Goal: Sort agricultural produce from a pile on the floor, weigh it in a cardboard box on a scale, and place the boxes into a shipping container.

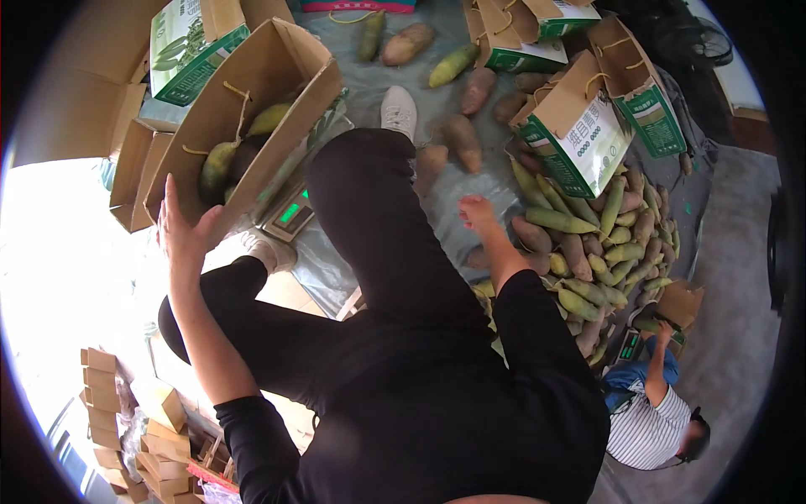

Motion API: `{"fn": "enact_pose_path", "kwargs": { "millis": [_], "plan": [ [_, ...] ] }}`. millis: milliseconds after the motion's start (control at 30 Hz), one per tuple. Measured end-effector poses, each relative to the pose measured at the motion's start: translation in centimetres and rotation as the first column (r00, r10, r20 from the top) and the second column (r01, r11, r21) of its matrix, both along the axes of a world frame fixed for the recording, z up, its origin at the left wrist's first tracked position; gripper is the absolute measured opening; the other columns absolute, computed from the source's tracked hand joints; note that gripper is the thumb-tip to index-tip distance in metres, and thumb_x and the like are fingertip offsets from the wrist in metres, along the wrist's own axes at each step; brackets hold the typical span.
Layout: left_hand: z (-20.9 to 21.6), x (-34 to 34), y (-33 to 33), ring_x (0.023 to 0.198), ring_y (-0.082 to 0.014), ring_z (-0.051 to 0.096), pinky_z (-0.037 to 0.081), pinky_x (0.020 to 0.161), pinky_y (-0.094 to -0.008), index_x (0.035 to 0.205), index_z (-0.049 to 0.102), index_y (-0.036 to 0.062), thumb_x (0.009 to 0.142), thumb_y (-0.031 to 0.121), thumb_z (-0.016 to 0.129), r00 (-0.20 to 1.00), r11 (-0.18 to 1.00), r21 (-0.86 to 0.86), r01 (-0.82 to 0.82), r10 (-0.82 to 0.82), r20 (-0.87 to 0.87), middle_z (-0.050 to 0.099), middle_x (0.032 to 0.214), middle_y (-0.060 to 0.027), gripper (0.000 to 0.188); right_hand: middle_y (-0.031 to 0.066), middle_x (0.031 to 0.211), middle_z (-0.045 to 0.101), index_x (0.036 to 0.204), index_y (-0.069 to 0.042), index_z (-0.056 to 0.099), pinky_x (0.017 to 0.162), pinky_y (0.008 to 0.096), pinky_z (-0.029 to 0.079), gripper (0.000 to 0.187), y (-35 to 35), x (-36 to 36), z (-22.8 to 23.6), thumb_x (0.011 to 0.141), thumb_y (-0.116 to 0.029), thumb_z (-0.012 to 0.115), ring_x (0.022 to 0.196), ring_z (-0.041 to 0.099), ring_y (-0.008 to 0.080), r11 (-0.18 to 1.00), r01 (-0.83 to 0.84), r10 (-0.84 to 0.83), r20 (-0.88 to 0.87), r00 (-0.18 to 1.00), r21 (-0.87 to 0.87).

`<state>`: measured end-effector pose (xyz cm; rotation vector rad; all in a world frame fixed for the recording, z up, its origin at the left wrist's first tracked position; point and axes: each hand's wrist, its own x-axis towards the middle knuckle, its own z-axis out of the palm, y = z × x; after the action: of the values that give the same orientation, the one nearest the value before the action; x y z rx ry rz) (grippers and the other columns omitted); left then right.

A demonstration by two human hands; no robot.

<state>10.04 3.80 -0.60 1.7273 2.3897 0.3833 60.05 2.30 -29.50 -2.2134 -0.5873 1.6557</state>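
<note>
My left hand (pixel 180 242) has its fingers spread and rests against the near end of a tall open cardboard box (pixel 290 52). Green radishes (pixel 217 165) lie inside that box; its yellow cord handle hangs over them. The box stands on a digital scale (pixel 275 225) with a green lit display. Out over the plastic sheet, my right hand (pixel 478 212) has curled fingers and nothing visible in them. Close to it are brownish-red radishes (pixel 431 166) on the sheet and a big heap of green and reddish radishes (pixel 579 252).
Green-and-white cartons (pixel 579 134) stand beyond the heap, another carton (pixel 189 50) at the far left. More loose radishes (pixel 453 65) lie on the plastic sheet (pixel 353 92). At lower right a co-worker (pixel 651 424) handles a box by a second scale (pixel 628 344). Empty boxes (pixel 101 395) are stacked lower left.
</note>
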Motion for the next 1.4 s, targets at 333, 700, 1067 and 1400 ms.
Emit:
{"fn": "enact_pose_path", "kwargs": {
  "millis": [333,700,1067,1400],
  "plan": [
    [1.0,0.9,0.1,0.124,-0.0358,0.04,0.028,0.103,-0.0441,0.141,0.028,0.009,0.069,0.028,0.074,0.999,0.998,-0.063,-0.027,0.029,0.033,0.046,0.131,-0.0208,0.087,0.0054,0.108,0.055,0.123,-0.01,0.046,0.068,0.0436,0.045,0.059,6.8,-7.0,-0.8,0.074,-0.029,0.072,0.094,0.055,0.0237,0.999,-0.032,0.031,0.163,0.986,0.008],
    [1.6,0.8,-0.4,0.128,-0.034,0.037,0.022,0.106,-0.0458,0.141,0.029,0.0101,0.067,0.035,0.076,0.996,0.991,-0.109,-0.08,0.075,-0.045,0.046,0.132,-0.0172,0.09,0.0153,0.1,0.057,0.112,0.006,0.048,0.073,0.0374,0.048,0.064,7.6,-8.7,-7.7,0.058,-0.007,0.078,0.088,0.059,0.0245,0.942,0.154,-0.138,-0.072,0.988,0.298],
    [2.3,1.3,-0.8,0.127,-0.0305,0.038,0.022,0.105,-0.0524,0.128,0.05,0.0121,0.07,0.029,0.074,1.0,0.994,-0.105,-0.019,0.018,-0.009,0.052,0.127,-0.008,0.065,0.0137,0.109,0.054,0.123,0.003,0.038,0.085,0.0345,0.045,0.082,9.7,-7.1,5.3,0.054,-0.008,0.081,0.098,0.055,0.0242,0.765,-0.239,0.145,0.202,0.969,0.597],
    [0.1,0.9,-1.1,0.116,-0.0251,0.048,0.021,0.104,-0.0585,0.094,0.07,0.0125,0.075,0.012,0.063,0.984,0.971,-0.167,0.172,-0.164,0.062,0.06,0.11,-0.0066,0.02,0.0138,0.126,0.044,0.131,0.0,0.03,0.097,0.0359,0.041,0.084,18.0,-14.8,28.2,0.062,-0.005,0.078,0.115,0.048,0.0225,0.23,-0.195,0.455,0.072,0.888,0.953]
  ]
}}
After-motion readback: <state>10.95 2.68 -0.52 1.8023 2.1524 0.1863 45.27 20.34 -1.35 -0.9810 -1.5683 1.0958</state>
